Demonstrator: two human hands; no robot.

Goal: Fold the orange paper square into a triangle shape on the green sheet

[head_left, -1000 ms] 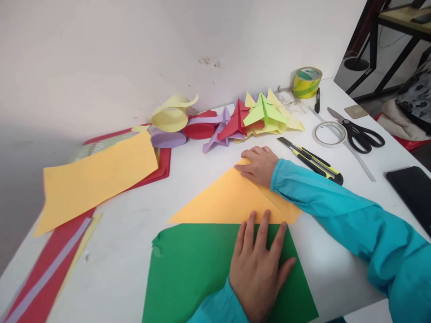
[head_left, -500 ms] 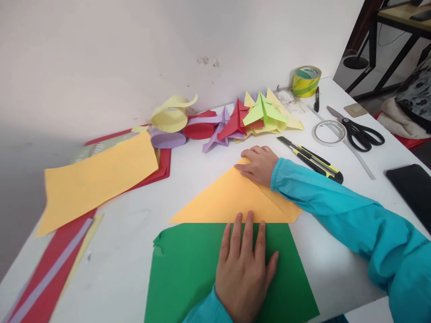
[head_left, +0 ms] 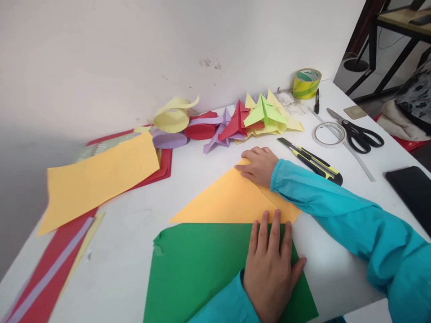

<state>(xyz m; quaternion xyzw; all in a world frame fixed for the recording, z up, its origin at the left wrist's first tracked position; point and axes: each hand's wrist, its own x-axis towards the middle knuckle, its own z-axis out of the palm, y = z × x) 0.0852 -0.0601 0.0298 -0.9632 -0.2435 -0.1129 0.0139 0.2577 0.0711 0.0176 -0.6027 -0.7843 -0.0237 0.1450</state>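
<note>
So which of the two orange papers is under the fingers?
The folded, pointed one beside the green sheet: the left hand and right hand both touch it. The other lies further left, untouched.

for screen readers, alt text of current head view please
A person's right hand at the tip of a folded orange sheet, left hand spread over a green sheet, fingertips over the orange one; folded paper shapes and scissors beyond.

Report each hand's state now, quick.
Left hand: open, palm down over the green sheet, fingertips on the folded orange paper.
Right hand: fingers bent on that paper's far corner; whether gripping cannot be told.
</note>
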